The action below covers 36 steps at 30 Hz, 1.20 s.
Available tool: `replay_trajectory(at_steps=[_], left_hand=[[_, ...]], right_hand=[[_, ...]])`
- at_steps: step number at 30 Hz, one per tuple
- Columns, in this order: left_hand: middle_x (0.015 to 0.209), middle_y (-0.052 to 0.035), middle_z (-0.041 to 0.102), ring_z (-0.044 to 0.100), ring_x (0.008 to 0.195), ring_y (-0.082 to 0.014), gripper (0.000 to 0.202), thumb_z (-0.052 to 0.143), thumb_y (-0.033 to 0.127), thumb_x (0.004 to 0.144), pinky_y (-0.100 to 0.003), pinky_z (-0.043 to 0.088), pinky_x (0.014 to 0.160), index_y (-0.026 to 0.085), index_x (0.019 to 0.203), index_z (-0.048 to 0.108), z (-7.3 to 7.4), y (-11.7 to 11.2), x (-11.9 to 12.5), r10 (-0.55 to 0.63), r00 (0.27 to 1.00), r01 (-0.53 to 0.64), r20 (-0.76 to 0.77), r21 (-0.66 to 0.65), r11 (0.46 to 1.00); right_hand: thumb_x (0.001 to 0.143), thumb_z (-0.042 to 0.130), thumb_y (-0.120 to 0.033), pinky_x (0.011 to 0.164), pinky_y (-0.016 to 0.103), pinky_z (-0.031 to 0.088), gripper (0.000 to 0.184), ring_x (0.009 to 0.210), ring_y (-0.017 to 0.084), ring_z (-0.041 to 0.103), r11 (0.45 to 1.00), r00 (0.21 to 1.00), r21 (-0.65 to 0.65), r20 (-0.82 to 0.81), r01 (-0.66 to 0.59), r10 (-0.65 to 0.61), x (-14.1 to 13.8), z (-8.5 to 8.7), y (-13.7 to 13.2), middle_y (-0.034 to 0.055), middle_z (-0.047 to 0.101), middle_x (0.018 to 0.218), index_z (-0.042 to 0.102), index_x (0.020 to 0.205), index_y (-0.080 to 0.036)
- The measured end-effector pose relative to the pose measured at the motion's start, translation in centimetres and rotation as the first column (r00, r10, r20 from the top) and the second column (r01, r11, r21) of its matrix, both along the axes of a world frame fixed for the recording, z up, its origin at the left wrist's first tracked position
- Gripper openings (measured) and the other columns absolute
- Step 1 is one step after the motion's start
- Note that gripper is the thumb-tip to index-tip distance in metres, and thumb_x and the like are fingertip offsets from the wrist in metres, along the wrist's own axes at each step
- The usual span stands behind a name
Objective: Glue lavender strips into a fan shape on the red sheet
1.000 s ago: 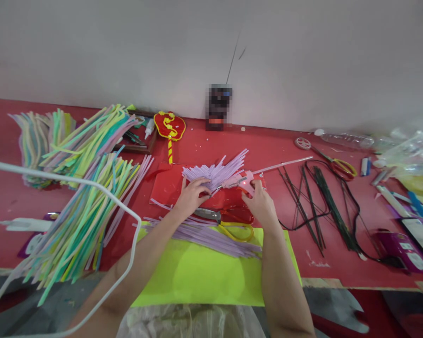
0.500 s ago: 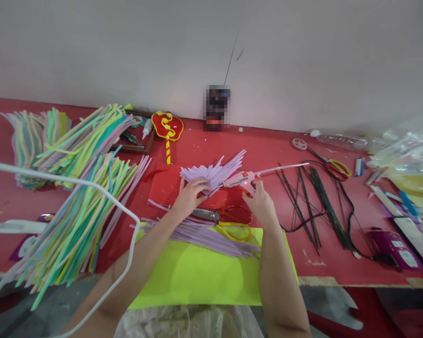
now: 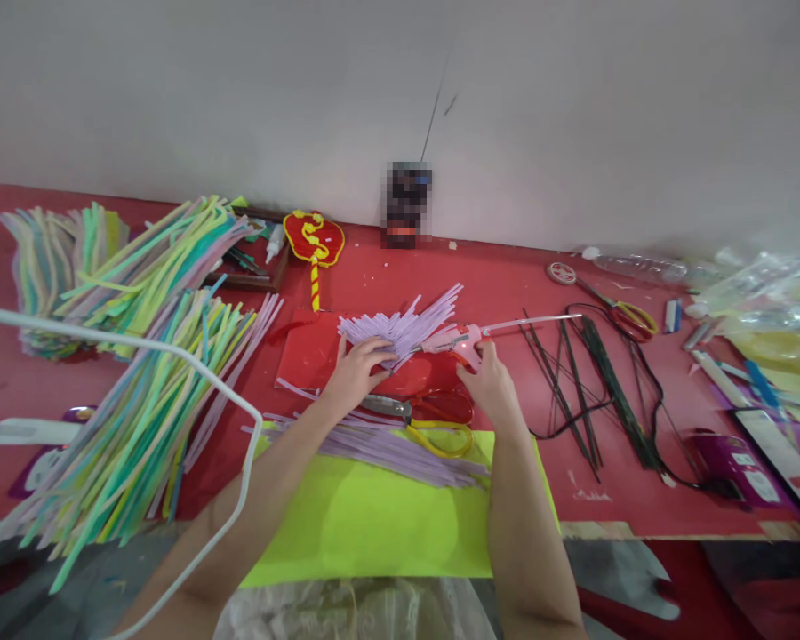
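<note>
A fan of lilac strips lies on a red card in the middle of the red table. My left hand presses down on the strips with its fingers spread flat. My right hand grips a pink glue gun whose nozzle points left at the strips; a clear glue stick juts out of its back to the right. Between my wrists lie scissors with red and yellow handles, on top of more loose lilac strips.
A lime-green sheet overhangs the front edge. Heaps of pastel strips fill the left side, crossed by a white cable. Dark green wires, a black cord, another pair of scissors and plastic bags lie right. A red-yellow ornament sits behind.
Both hands stay in place on the strips and the glue gun. The camera view has drifted slightly, shifting everything a little to the left.
</note>
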<state>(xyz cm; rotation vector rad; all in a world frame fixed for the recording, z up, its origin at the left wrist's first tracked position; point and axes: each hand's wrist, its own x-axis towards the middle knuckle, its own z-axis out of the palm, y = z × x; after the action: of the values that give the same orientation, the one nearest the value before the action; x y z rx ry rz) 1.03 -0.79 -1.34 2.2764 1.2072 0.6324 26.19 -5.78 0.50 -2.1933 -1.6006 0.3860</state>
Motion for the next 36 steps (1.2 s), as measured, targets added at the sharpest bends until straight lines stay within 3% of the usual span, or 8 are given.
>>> replay_trajectory(at_steps=[15, 24, 31, 36], left_hand=[[0.127, -0.0008, 0.061, 0.050, 0.125, -0.0220, 0.021, 0.061, 0.018, 0.083, -0.056, -0.005, 0.116, 0.030, 0.098, 0.070, 0.2, -0.2, 0.1, -0.007, 1.000, 0.008, -0.024, 0.017, 1.000], [0.128, -0.0030, 0.059, 0.051, 0.124, -0.0220, 0.035, 0.059, 0.022, 0.084, -0.054, 0.002, 0.118, 0.030, 0.118, 0.062, 0.3, -0.4, 0.2, 0.006, 0.998, -0.002, -0.069, 0.061, 0.998], [0.125, -0.0037, 0.058, 0.051, 0.120, -0.0225, 0.031, 0.060, 0.033, 0.085, -0.054, 0.003, 0.117, 0.030, 0.116, 0.062, 0.6, -0.9, 1.0, 0.046, 0.992, -0.030, -0.116, 0.137, 0.990], [0.124, -0.0028, 0.058, 0.051, 0.120, -0.0224, 0.028, 0.058, 0.029, 0.086, -0.055, 0.004, 0.117, 0.032, 0.114, 0.064, 0.2, -0.8, 1.3, 0.072, 0.991, -0.056, -0.111, 0.144, 0.988]], right_hand=[[0.080, 0.052, -0.039, 0.068, 0.033, 0.046, 0.038, 0.088, 0.026, 0.064, 0.998, 0.997, -0.030, 0.044, 0.058, -0.057, -0.6, 0.9, -0.1, 0.0100, 0.066, 0.099, 0.046, 0.113, -0.021], [0.080, 0.052, -0.039, 0.067, 0.031, 0.043, 0.040, 0.088, 0.025, 0.063, 0.996, 0.996, -0.058, 0.046, 0.075, -0.072, -0.8, 1.1, -0.1, 0.0089, 0.065, 0.099, 0.046, 0.115, -0.021], [0.080, 0.052, -0.039, 0.068, 0.031, 0.043, 0.040, 0.087, 0.024, 0.062, 0.995, 0.996, -0.061, 0.050, 0.083, -0.080, -0.8, 1.1, -0.1, 0.0082, 0.064, 0.099, 0.045, 0.116, -0.021], [0.080, 0.053, -0.035, 0.068, 0.031, 0.043, 0.040, 0.089, 0.024, 0.062, 0.995, 0.996, -0.055, 0.049, 0.078, -0.075, -0.9, 1.2, -0.1, 0.0087, 0.065, 0.102, 0.045, 0.116, -0.021]])
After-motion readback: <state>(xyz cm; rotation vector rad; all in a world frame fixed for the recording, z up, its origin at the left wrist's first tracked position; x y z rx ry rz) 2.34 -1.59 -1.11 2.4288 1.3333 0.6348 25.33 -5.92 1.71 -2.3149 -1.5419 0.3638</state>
